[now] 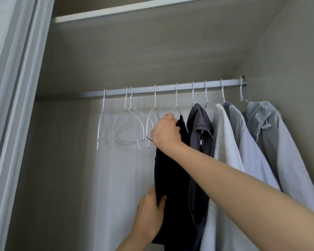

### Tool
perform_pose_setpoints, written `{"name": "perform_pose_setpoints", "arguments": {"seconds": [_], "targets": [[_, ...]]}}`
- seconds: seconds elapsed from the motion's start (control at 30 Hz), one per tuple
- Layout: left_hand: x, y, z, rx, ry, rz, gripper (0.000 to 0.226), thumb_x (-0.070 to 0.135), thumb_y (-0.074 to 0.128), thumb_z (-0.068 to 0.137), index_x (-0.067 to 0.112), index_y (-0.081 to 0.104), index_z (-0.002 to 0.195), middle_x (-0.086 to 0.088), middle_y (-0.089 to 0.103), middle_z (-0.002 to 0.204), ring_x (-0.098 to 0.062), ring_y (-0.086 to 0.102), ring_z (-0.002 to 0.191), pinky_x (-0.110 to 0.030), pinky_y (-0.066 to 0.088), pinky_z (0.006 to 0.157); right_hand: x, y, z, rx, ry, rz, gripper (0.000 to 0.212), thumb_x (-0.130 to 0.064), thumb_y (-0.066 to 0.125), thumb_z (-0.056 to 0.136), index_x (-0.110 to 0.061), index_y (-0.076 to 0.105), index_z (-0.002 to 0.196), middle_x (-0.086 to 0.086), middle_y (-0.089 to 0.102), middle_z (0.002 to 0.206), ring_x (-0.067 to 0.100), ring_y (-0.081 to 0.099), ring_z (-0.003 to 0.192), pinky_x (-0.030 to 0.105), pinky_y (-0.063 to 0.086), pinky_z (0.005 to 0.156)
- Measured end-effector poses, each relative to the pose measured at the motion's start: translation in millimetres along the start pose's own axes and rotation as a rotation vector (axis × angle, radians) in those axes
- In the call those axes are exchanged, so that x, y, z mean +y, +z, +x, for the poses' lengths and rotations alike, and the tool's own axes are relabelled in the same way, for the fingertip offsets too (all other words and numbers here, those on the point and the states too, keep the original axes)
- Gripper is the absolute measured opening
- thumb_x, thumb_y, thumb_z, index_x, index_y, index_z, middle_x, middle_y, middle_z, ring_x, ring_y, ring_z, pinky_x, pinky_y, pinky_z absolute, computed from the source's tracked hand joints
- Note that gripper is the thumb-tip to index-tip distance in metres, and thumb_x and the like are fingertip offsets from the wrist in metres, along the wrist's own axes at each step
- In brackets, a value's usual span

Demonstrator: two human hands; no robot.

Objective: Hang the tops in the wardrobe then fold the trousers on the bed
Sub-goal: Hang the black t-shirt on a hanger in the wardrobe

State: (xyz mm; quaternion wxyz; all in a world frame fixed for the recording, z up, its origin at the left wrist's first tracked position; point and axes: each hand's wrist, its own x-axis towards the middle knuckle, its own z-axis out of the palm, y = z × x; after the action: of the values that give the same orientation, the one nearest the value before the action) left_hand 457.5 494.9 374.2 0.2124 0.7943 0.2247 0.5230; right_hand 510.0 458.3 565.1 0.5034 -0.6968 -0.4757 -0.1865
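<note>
Black top (170, 178) on wire hanger (176, 108), right hand (166, 132) fingers gripping its shoulder, left hand (149, 212) pinching its lower edge.

Legible text, labels, brands, numbers, signs: none readable on garments, hangers, rail or wardrobe panels.

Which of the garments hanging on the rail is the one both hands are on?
The black top, leftmost garment, beside the empty hangers. The right hand grips its shoulder, the left hand holds its lower edge; the dark grey top and pale ones hang untouched.
</note>
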Motion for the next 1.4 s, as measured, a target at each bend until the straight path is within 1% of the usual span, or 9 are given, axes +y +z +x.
{"name": "perform_pose_setpoints", "arguments": {"seconds": [0.1,0.23,0.33,0.43,0.53,0.67,0.77,1.07,1.4], "targets": [[1,-3,-10,0.022,-0.013,-0.037,0.043,0.012,0.052,0.098,0.042,0.046,0.129,0.028,0.062,0.111,0.015,0.059,0.096,-0.003,0.044,0.082,4,10,-17,0.076,-0.210,-0.336,0.092,-0.008,0.063,0.085,0.002,-0.004,0.148,0.020,0.029,0.138,0.039,0.047,0.112,0.041,0.050,0.077],[2,-9,-34,0.034,-0.044,-0.081,0.029,0.012,0.056,0.096,0.032,0.054,0.117,0.021,0.067,0.104,0.007,0.064,0.092,-0.019,0.054,0.085,19,17,-47,0.123,-0.318,-0.507,0.086,-0.006,0.058,0.086,0.001,-0.001,0.149,0.023,0.028,0.138,0.036,0.052,0.102,0.034,0.044,0.060],[2,-17,-60,0.002,-0.076,-0.093,0.027,0.011,0.058,0.095,0.024,0.056,0.119,0.017,0.069,0.101,0.003,0.066,0.090,-0.025,0.057,0.082,27,9,-81,0.088,-0.346,-0.530,0.084,-0.005,0.055,0.086,0.001,-0.001,0.149,0.026,0.019,0.147,0.035,0.049,0.108,0.030,0.043,0.066],[11,-30,-88,-0.005,-0.087,-0.102,0.021,0.010,0.057,0.096,0.019,0.057,0.115,0.013,0.069,0.098,0.001,0.066,0.084,-0.015,0.054,0.072,35,-2,-122,0.041,-0.376,-0.502,0.082,-0.009,0.052,0.087,-0.001,0.001,0.150,0.024,0.006,0.155,0.035,0.042,0.122,0.029,0.047,0.077],[20,-46,-123,-0.013,-0.167,-0.133,0.015,0.010,0.054,0.097,0.018,0.056,0.110,0.004,0.069,0.091,-0.010,0.069,0.070,-0.015,0.051,0.061,46,-8,-174,0.012,-0.437,-0.512,0.076,-0.017,0.056,0.086,0.001,0.017,0.149,0.024,0.021,0.154,0.037,0.040,0.129,0.038,0.053,0.085],[23,-75,-177,-0.008,-0.248,-0.119,0.025,0.010,0.049,0.097,0.024,0.056,0.116,0.002,0.070,0.093,-0.014,0.070,0.063,-0.026,0.055,0.070,51,-17,-247,-0.027,-0.604,-0.489,0.062,-0.022,0.053,0.084,0.002,0.040,0.140,0.020,0.049,0.138,0.037,0.049,0.126,0.046,0.050,0.092],[28,-105,-230,0.004,-0.289,-0.079,0.026,0.007,0.047,0.098,0.024,0.056,0.115,0.002,0.070,0.090,-0.015,0.069,0.061,-0.026,0.053,0.067,46,-20,-301,-0.097,-0.690,-0.433,0.055,-0.027,0.039,0.087,0.000,0.047,0.133,0.014,0.059,0.125,0.032,0.055,0.119,0.041,0.050,0.094],[51,-196,-409,0.171,-0.562,0.143,0.022,0.020,0.050,0.099,0.034,0.057,0.115,0.010,0.070,0.089,-0.006,0.068,0.066,-0.019,0.051,0.069,28,-7,-437,-0.419,-0.726,-0.038,0.050,-0.033,0.035,0.091,-0.006,0.050,0.131,0.008,0.064,0.113,0.026,0.060,0.105,0.034,0.049,0.090],[167,-218,-656,0.735,-1.114,0.506,0.020,0.025,0.053,0.098,0.046,0.055,0.097,0.011,0.069,0.078,-0.004,0.066,0.064,-0.028,0.053,0.068,-4,-9,-629,-0.964,-0.821,0.543,0.045,-0.040,0.034,0.094,-0.013,0.052,0.125,-0.001,0.063,0.110,0.019,0.055,0.104,0.033,0.047,0.084]]}}
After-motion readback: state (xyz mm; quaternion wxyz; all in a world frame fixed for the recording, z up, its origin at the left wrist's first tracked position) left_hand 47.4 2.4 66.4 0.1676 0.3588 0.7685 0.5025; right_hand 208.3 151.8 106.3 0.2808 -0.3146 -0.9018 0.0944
